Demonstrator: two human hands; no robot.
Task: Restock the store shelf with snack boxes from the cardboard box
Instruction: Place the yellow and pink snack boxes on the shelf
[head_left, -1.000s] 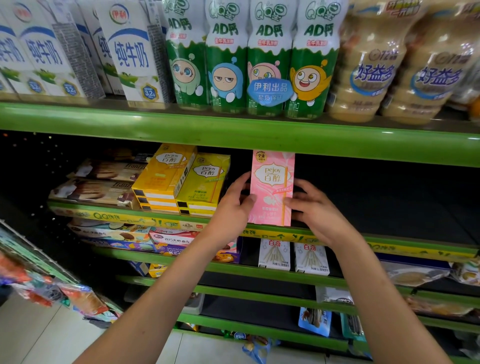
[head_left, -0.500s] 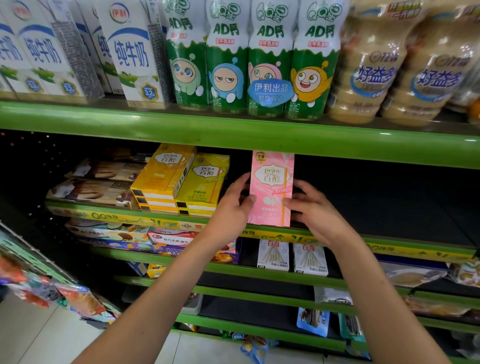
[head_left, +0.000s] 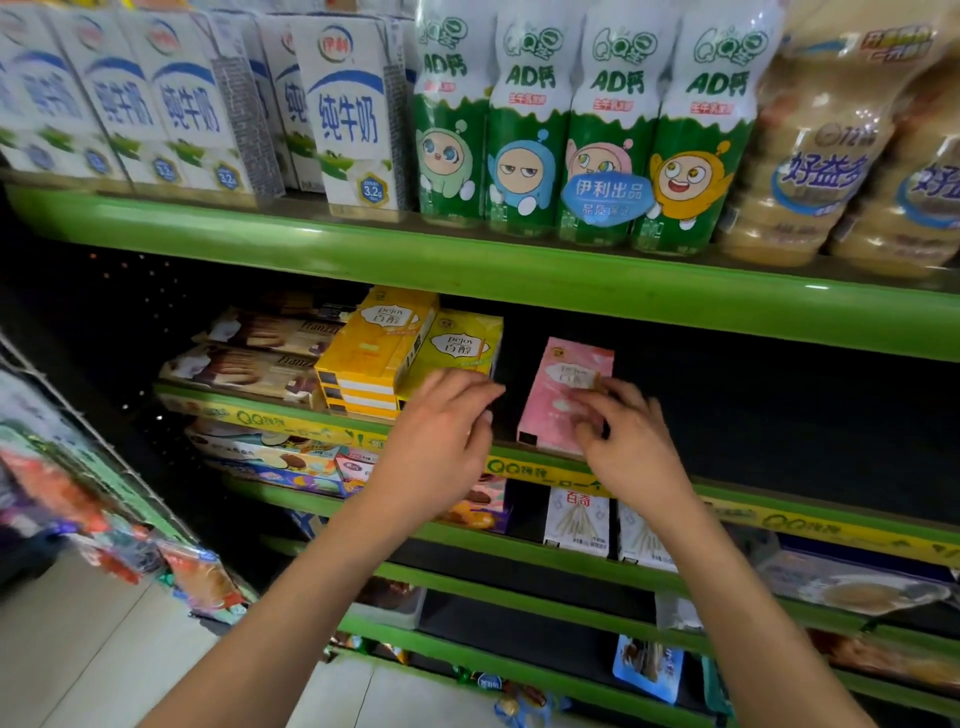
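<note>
The pink snack box (head_left: 563, 395) stands upright on the green shelf (head_left: 519, 470), right of the yellow boxes (head_left: 410, 353). The right hand (head_left: 631, 441) touches its front with curled fingers; whether it grips is unclear. The left hand (head_left: 441, 441) hovers nearby, relaxed, holding nothing.

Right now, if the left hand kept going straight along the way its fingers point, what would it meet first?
Probably the yellow snack boxes: the left hand points up and into the shelf, fingertips just before their lower front. Depth is unclear; it could slip past into the gap beside the pink box.
</note>
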